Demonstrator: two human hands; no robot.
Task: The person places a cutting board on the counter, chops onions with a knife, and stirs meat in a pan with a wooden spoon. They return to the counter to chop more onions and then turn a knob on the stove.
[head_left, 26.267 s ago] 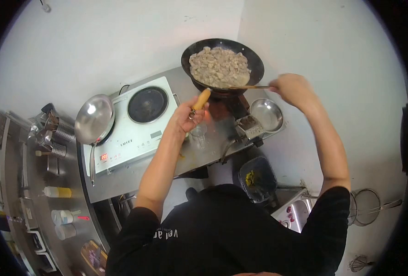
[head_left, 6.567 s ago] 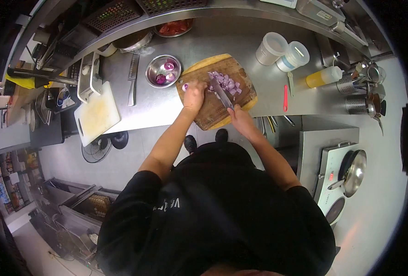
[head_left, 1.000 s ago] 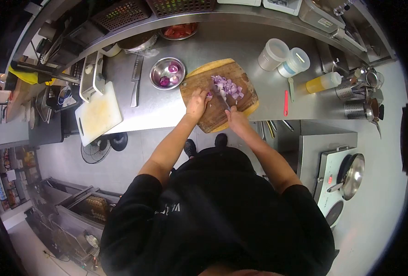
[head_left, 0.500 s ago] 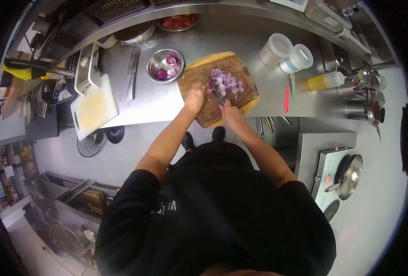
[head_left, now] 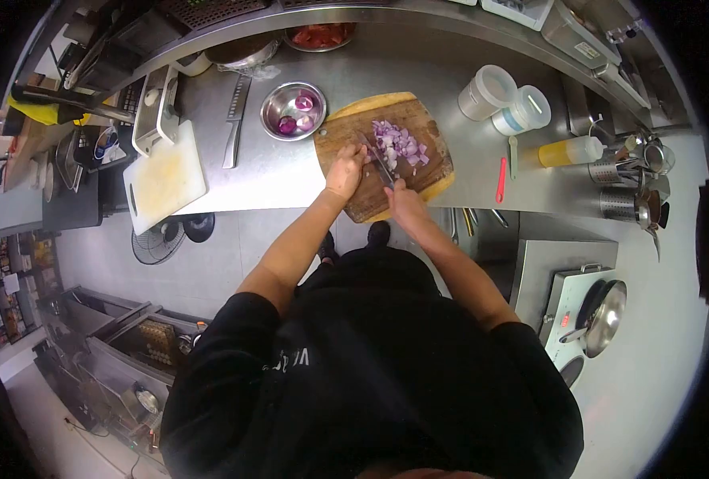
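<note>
A wooden cutting board (head_left: 346,132) lies at the counter's front edge, with a pile of diced red onion (head_left: 402,144) on it. My right hand (head_left: 407,203) is closed round the handle of a kitchen knife (head_left: 380,164). The blade points away and to the left, between the diced pile and my other hand. My left hand (head_left: 345,172) rests on the board left of the blade, its bent fingers pressed on a small piece of red onion, mostly hidden under them. Left of the board, a steel bowl (head_left: 268,120) contains peeled red onions (head_left: 303,102).
Further left lie a second knife (head_left: 233,136) and a white cutting board (head_left: 166,180). To the right stand two plastic tubs (head_left: 488,92), a yellow squeeze bottle (head_left: 570,152) and a red-handled tool (head_left: 501,180). A pan (head_left: 607,319) sits on a hob at the lower right.
The whole view has shifted slightly. My hands stay close together on the board, and the knife is still beside my left fingers. The onion pile looks much the same.
</note>
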